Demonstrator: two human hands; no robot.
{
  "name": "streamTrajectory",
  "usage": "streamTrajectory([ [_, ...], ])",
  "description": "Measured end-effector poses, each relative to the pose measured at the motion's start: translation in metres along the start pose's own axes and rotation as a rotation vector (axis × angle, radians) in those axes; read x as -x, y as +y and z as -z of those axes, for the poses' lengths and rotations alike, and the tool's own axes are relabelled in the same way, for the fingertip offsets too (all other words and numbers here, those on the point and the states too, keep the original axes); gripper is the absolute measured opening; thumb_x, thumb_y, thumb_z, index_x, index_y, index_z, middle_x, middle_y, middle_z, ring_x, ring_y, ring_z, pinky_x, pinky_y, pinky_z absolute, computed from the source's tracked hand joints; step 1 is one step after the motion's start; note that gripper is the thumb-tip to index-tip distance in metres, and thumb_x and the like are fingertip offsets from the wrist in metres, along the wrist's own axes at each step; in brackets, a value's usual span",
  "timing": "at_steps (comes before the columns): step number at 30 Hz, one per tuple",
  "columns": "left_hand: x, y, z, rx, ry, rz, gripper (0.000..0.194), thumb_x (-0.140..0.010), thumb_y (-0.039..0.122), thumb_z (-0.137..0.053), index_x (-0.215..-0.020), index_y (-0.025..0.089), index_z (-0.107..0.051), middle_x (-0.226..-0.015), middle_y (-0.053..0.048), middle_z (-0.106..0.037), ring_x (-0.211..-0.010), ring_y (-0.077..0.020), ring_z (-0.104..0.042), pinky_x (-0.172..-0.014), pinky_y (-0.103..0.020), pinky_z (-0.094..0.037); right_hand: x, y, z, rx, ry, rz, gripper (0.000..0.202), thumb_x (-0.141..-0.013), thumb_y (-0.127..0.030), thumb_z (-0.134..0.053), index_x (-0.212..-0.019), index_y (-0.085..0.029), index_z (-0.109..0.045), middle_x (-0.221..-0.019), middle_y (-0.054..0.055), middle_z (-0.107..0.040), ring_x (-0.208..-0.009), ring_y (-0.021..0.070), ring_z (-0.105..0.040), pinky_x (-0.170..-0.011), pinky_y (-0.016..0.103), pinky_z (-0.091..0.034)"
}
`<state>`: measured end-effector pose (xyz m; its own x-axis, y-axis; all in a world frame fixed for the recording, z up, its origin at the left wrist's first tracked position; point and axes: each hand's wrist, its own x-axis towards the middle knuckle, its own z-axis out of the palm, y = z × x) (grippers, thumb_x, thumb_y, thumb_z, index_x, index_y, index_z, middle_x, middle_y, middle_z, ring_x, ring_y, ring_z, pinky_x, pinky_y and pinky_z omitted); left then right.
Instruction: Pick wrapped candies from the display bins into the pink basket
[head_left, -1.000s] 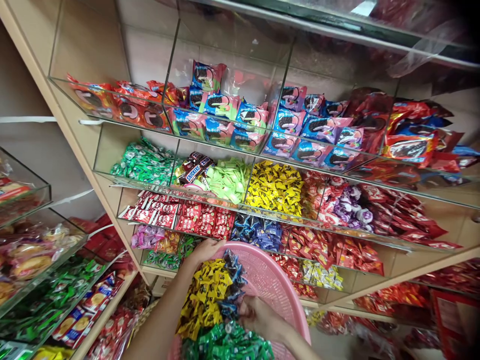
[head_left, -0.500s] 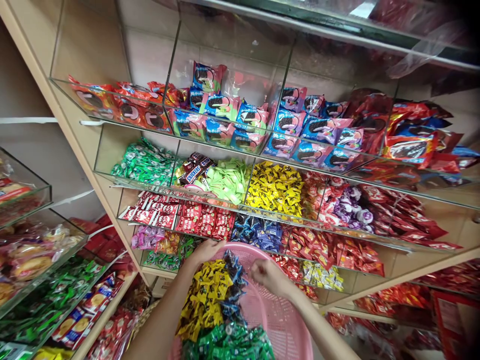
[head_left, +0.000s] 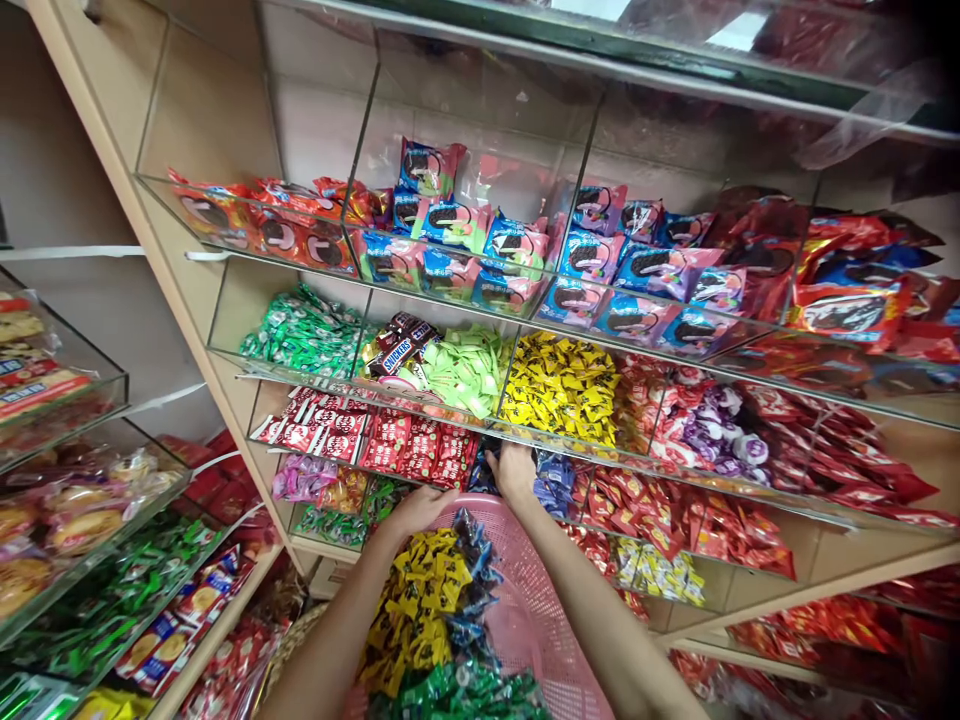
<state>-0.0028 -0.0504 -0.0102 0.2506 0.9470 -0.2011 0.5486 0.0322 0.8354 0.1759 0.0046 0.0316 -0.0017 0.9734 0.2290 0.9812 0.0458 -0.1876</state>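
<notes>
My left hand (head_left: 424,508) is closed on the far left rim of a pink plastic basket (head_left: 536,565). Inside the basket lie yellow-wrapped candies (head_left: 427,590), dark blue-wrapped candies (head_left: 474,570) and green-wrapped candies (head_left: 465,692) in separate heaps. Beyond the rim, my right hand (head_left: 516,475) reaches into a shelf compartment of blue-wrapped candies (head_left: 553,487). Its thumb stands apart from the other fingers, whose tips are partly hidden among the wrappers. I see nothing held in it.
Clear-fronted shelf bins surround the reach: red packets (head_left: 420,445) to the left, red-wrapped candies (head_left: 637,505) to the right, yellow candies (head_left: 562,390) above. A clear ledge (head_left: 555,442) runs just over my right hand. Another shelf unit (head_left: 67,440) stands at left.
My right hand has moved from above the basket, forward and up into the blue candy compartment. My left hand stays on the rim. The view has shifted slightly.
</notes>
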Motion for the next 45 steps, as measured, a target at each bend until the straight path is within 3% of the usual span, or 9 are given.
streamTrajectory([
  [9,-0.001,-0.004,-0.003,0.021,0.017,-0.095,0.055,-0.074,0.066,-0.031,-0.058,0.016,-0.049,-0.053,0.004,-0.04,-0.055,-0.0109,-0.032,-0.056,-0.022,-0.025,0.005,-0.013,-0.016,-0.036,0.105,0.044,0.038,-0.082,-0.031,-0.045,-0.116,-0.015,-0.044,-0.117,0.019,-0.047,-0.11,0.0286,-0.041,-0.08,0.038,-0.041],
  [14,0.001,-0.001,-0.001,0.023,0.01,-0.095,0.053,-0.075,0.063,-0.032,-0.056,0.016,-0.048,-0.052,0.004,-0.037,-0.055,-0.0105,-0.032,-0.054,-0.022,-0.023,0.003,-0.007,-0.012,-0.099,0.1,0.049,0.033,-0.083,-0.029,-0.042,-0.112,-0.015,-0.047,-0.108,0.015,-0.052,-0.102,0.0252,-0.047,-0.083,0.035,-0.04],
  [23,-0.001,-0.005,-0.005,0.033,0.044,-0.045,0.056,-0.072,0.069,-0.033,-0.057,0.017,-0.049,-0.053,0.003,-0.044,-0.057,-0.0126,-0.035,-0.057,-0.023,-0.026,0.004,-0.012,-0.015,-0.126,-0.027,0.122,0.042,-0.078,-0.022,-0.049,-0.119,-0.022,-0.043,-0.117,0.012,-0.046,-0.101,0.0253,-0.049,-0.074,0.032,-0.042],
  [28,-0.002,-0.007,-0.004,0.031,0.032,-0.046,0.058,-0.07,0.07,-0.033,-0.057,0.016,-0.05,-0.051,0.003,-0.04,-0.054,-0.0116,-0.033,-0.056,-0.022,-0.025,0.013,-0.008,-0.006,-0.23,0.002,0.148,0.038,-0.08,-0.023,-0.047,-0.118,-0.021,-0.044,-0.117,0.01,-0.045,-0.103,0.0216,-0.048,-0.081,0.031,-0.042],
  [32,-0.004,-0.009,-0.004,0.048,0.02,-0.063,0.058,-0.071,0.069,-0.033,-0.057,0.016,-0.05,-0.051,0.004,-0.037,-0.052,-0.0102,-0.03,-0.053,-0.022,-0.023,0.04,0.003,0.013,-0.435,0.083,0.197,0.035,-0.081,-0.028,-0.045,-0.115,-0.02,-0.047,-0.111,0.008,-0.047,-0.101,0.0199,-0.049,-0.084,0.032,-0.042],
  [36,-0.005,-0.011,-0.005,0.051,0.002,-0.034,0.06,-0.07,0.071,-0.033,-0.056,0.016,-0.049,-0.05,0.004,-0.037,-0.053,-0.0106,-0.031,-0.053,-0.022,-0.025,0.09,0.013,0.037,-0.634,0.065,0.213,0.034,-0.082,-0.031,-0.047,-0.115,-0.022,-0.047,-0.113,0.008,-0.047,-0.1,0.0197,-0.05,-0.084,0.033,-0.043],
  [41,-0.004,-0.008,-0.004,0.078,-0.003,-0.074,0.057,-0.071,0.07,-0.033,-0.056,0.016,-0.047,-0.053,0.003,-0.04,-0.055,-0.0112,-0.033,-0.057,-0.023,-0.029,0.159,0.015,0.057,-0.733,-0.253,0.339,0.035,-0.08,-0.031,-0.053,-0.115,-0.026,-0.048,-0.117,0.005,-0.049,-0.107,0.0192,-0.048,-0.091,0.032,-0.04],
  [45,-0.001,-0.004,-0.002,0.093,-0.007,-0.069,0.055,-0.071,0.068,-0.035,-0.057,0.016,-0.049,-0.054,0.003,-0.043,-0.057,-0.012,-0.035,-0.059,-0.023,-0.03,0.196,0.015,0.052,-0.646,-0.429,0.38,0.038,-0.08,-0.028,-0.053,-0.117,-0.029,-0.046,-0.121,0.004,-0.045,-0.111,0.0178,-0.047,-0.092,0.029,-0.04],
])
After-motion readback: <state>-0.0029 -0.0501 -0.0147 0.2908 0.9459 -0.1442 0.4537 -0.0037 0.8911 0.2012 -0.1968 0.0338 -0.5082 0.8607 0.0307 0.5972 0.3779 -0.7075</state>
